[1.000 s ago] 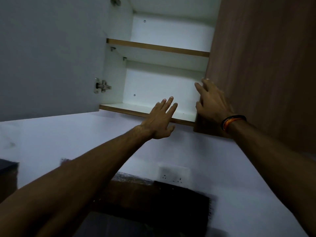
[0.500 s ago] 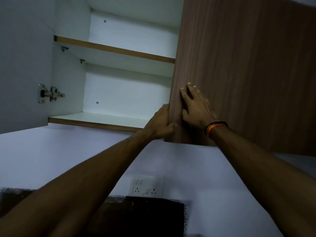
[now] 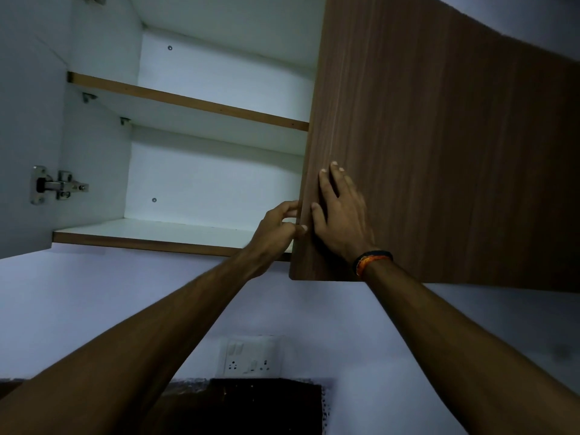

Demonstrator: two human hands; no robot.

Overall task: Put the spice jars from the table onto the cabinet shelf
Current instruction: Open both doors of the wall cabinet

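No spice jars in view. Left hand (image 3: 276, 229) pinches door (image 3: 439, 158) edge; right hand (image 3: 342, 215) flat on it, at 3 o'clock of shelf (image 3: 150, 229). Jars likely light, slippery glass; grip bodies.

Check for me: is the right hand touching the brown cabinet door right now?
Touching. The head view shows the right hand lying flat on the brown cabinet door, with straight fingers against its wood face near the edge.

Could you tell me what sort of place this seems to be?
Most likely a home kitchen. A wall cabinet with white shelves and a wood-grain door hangs on a painted wall, above a switch-and-socket plate. The left hand grips the door's edge; the right hand lies flat on it.
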